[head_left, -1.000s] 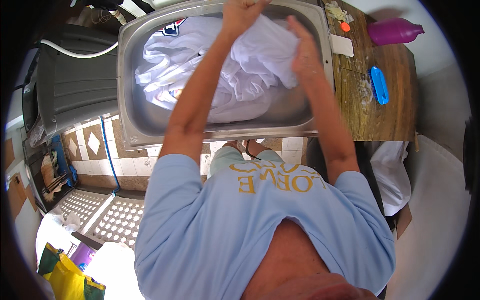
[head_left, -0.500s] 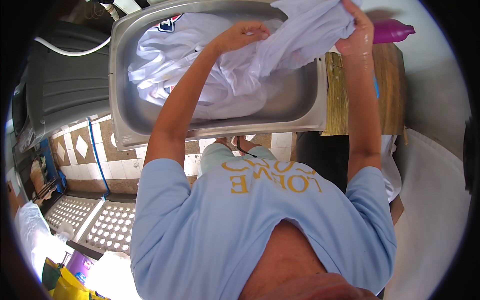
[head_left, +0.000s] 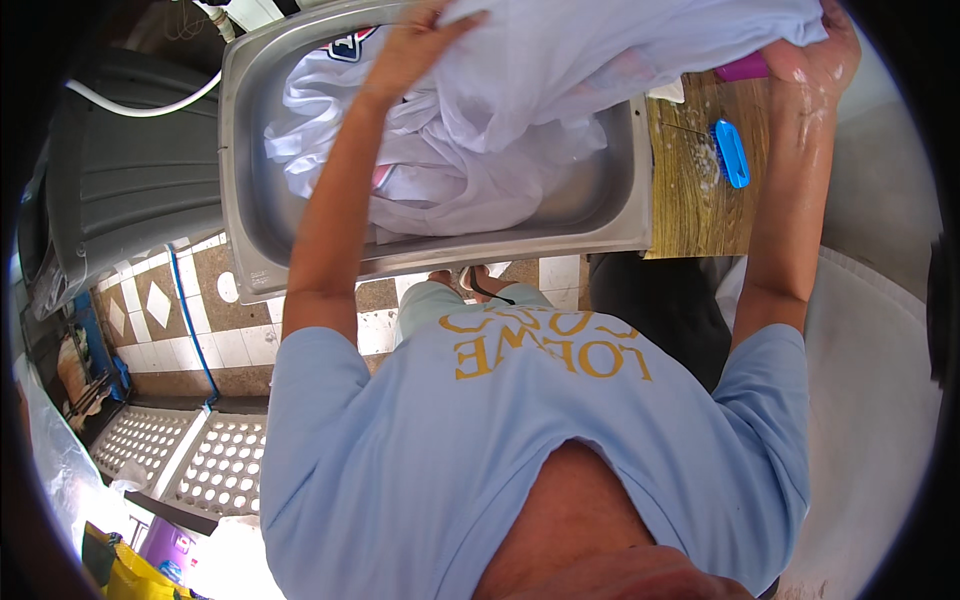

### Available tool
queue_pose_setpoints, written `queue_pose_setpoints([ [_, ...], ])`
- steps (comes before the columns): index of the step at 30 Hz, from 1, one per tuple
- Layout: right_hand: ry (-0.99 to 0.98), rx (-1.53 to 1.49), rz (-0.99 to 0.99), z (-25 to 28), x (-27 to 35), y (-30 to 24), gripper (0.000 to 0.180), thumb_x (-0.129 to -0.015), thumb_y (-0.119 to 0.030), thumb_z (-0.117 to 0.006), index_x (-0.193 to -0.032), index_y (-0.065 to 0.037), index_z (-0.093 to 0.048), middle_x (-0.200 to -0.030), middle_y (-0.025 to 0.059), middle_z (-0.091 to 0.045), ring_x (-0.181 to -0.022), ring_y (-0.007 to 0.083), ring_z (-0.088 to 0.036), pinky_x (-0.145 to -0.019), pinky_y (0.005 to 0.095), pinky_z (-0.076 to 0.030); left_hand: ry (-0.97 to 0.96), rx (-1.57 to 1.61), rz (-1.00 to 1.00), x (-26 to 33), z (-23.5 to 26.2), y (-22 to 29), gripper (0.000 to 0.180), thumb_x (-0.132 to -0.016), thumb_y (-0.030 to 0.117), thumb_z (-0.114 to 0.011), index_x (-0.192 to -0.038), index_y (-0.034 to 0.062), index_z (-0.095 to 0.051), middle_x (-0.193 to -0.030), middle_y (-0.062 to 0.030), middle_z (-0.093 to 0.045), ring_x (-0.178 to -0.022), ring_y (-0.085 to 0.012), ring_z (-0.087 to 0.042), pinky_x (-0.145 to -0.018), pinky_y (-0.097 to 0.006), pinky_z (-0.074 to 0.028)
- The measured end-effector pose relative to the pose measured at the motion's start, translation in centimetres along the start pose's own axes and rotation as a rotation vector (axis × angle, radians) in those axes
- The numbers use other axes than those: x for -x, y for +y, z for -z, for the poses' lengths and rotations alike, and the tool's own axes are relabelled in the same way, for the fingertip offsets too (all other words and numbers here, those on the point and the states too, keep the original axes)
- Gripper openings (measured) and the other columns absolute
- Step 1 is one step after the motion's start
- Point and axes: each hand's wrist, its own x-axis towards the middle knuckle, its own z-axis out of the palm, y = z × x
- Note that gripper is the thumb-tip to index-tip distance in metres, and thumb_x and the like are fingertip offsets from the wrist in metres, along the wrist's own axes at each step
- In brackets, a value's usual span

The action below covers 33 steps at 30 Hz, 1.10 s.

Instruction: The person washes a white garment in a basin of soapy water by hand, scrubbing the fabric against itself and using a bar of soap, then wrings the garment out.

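Note:
A wet white garment (head_left: 560, 75) is stretched over a steel basin (head_left: 440, 262), its lower folds hanging inside. My right hand (head_left: 825, 55), wet with suds, grips its right end above a wooden board. At the upper left, my left hand (head_left: 420, 45) is at the garment's other side, with cloth between thumb and fingers; it is slightly blurred and cut by the top edge. More white cloth (head_left: 315, 100) with a dark badge (head_left: 350, 44) lies crumpled in the basin.
On the soapy wooden board (head_left: 690, 215) right of the basin lies a blue scrubbing brush (head_left: 731, 154). A purple object (head_left: 742, 68) is partly hidden behind my right hand. A dark ribbed plastic panel (head_left: 140, 175) and white hose (head_left: 140, 107) are at the left; a blue hose (head_left: 190, 315) crosses the tiles.
My right hand has moved right and slightly down with the garment, uncovering the blue brush. My left hand has shifted up and left, and the cloth is spread wider between both hands.

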Motion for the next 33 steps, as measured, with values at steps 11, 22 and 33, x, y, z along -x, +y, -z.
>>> queue_pose_setpoints([
  [11,0.095,0.002,-0.081,0.2,0.3,4.0,0.021,-0.072,-0.021,-0.059,-0.083,-0.004,-0.062,-0.080,0.0104,-0.066,-0.072,0.0246,-0.062,-0.072,0.0370,-0.051,0.243,0.157,0.023,2.2,6.3,3.0,0.020,-0.089,0.003,-0.050,-0.106,0.0048,-0.061,-0.098,0.0018,-0.062,-0.087,-0.0060,-0.056,-0.079,-0.021,-0.044],
  [22,-0.027,-0.075,-0.199,1.0,-1.0,4.8,0.020,-0.074,-0.017,-0.059,-0.085,-0.001,-0.062,-0.076,0.0106,-0.064,-0.071,0.0236,-0.061,-0.074,0.0357,-0.050,0.165,-0.077,0.143,2.7,5.9,4.8,0.031,-0.081,0.011,-0.065,-0.108,0.0023,-0.055,-0.095,-0.0019,-0.061,-0.085,-0.0089,-0.057,-0.076,-0.021,-0.045],
  [33,-0.498,0.756,-0.159,8.7,2.0,14.4,0.028,-0.085,-0.015,-0.059,-0.110,-0.004,-0.053,-0.084,-0.0001,-0.056,-0.076,0.0091,-0.053,-0.067,0.0229,-0.044,0.099,-0.405,0.424,8.1,3.2,2.8,0.067,-0.070,0.020,-0.076,-0.126,0.0033,-0.042,-0.123,-0.0092,-0.049,-0.112,-0.0177,-0.047,-0.087,-0.033,-0.042],
])
